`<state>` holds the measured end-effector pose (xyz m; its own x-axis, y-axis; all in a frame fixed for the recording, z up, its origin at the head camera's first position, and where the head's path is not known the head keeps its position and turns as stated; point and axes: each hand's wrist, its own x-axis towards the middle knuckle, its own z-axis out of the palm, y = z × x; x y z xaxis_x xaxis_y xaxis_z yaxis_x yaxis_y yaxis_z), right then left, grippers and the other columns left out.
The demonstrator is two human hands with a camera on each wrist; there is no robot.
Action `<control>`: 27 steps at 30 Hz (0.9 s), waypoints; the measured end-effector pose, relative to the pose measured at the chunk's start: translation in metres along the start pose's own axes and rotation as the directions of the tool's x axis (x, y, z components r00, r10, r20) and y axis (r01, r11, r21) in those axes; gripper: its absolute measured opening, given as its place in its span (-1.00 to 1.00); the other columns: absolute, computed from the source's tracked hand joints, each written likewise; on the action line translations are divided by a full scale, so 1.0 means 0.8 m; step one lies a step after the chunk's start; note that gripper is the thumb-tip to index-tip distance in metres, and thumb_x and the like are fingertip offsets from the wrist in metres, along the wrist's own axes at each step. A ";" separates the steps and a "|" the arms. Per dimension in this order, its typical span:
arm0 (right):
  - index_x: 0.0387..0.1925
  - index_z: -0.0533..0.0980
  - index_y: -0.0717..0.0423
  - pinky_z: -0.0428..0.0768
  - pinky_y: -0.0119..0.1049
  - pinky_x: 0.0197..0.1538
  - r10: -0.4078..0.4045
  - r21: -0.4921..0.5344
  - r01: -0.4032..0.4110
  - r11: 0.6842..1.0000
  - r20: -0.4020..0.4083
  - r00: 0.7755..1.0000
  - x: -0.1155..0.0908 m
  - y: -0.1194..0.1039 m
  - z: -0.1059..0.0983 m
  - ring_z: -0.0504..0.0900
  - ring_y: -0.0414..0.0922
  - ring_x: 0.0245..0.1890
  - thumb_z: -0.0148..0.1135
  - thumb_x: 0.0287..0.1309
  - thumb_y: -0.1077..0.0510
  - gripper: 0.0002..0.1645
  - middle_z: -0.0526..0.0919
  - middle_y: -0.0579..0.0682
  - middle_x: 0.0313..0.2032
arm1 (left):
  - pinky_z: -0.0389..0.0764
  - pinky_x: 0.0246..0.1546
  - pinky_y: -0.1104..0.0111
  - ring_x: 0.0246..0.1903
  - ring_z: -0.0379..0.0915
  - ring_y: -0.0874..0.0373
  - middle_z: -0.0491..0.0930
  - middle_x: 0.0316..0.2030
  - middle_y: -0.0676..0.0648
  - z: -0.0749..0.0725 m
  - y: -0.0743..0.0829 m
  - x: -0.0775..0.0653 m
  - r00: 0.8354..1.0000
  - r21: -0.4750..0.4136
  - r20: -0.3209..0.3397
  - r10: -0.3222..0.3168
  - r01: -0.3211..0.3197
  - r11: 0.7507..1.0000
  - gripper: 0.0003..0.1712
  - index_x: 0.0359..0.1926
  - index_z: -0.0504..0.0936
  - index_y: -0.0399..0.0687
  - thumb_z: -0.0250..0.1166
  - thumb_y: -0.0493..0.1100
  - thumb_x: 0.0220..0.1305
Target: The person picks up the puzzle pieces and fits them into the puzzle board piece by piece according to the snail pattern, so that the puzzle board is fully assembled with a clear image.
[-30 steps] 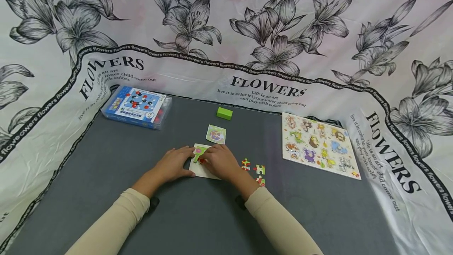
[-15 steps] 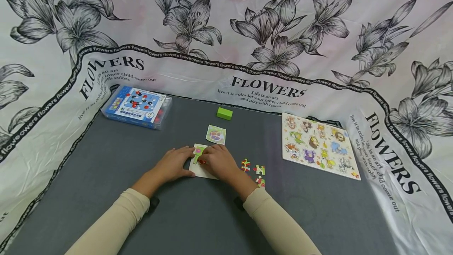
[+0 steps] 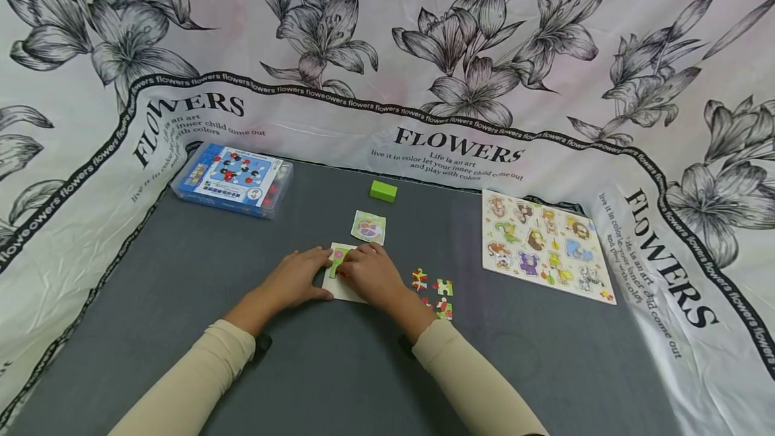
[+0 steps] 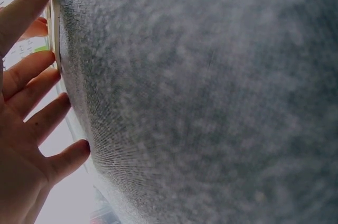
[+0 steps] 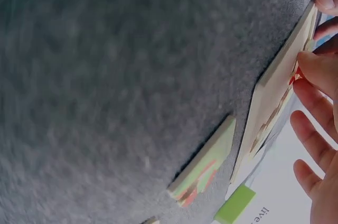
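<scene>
One splayed left hand [image 3: 293, 278] at board [image 3: 345, 290]; right fingers [image 5: 315, 101] around red piece [image 5: 298, 73]

We see soft, even light in the head view; in the left wrist view, the left hand [image 4: 25, 150] is shadowed against glare, the desk [image 4: 206, 102] blurred.

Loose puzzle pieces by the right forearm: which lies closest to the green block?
The upper-left puzzle piece in the head view; the other loose pieces lie lower, farther from the green block.
</scene>
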<state>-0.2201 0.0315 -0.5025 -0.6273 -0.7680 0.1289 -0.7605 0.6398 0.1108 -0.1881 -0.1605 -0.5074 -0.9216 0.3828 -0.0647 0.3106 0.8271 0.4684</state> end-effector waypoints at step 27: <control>-0.05 0.67 -0.27 0.42 -0.15 0.20 0.002 -0.154 0.001 0.988 0.023 1.000 -0.001 -0.012 0.002 0.57 -0.14 -0.02 0.20 0.26 0.13 -0.70 0.67 -0.20 -0.12 | 0.22 0.27 -0.23 0.35 0.25 -0.16 0.41 0.30 -0.21 0.001 0.000 -0.001 1.000 0.020 -0.012 0.018 -0.018 1.000 -0.23 0.19 0.53 -0.23 0.50 0.09 0.02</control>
<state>-0.2124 0.0258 -0.5056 -0.6326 -0.7671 0.1065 -0.7265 0.6355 0.2615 -0.1875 -0.1603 -0.5081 -0.9187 0.3924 -0.0456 0.3313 0.8282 0.4519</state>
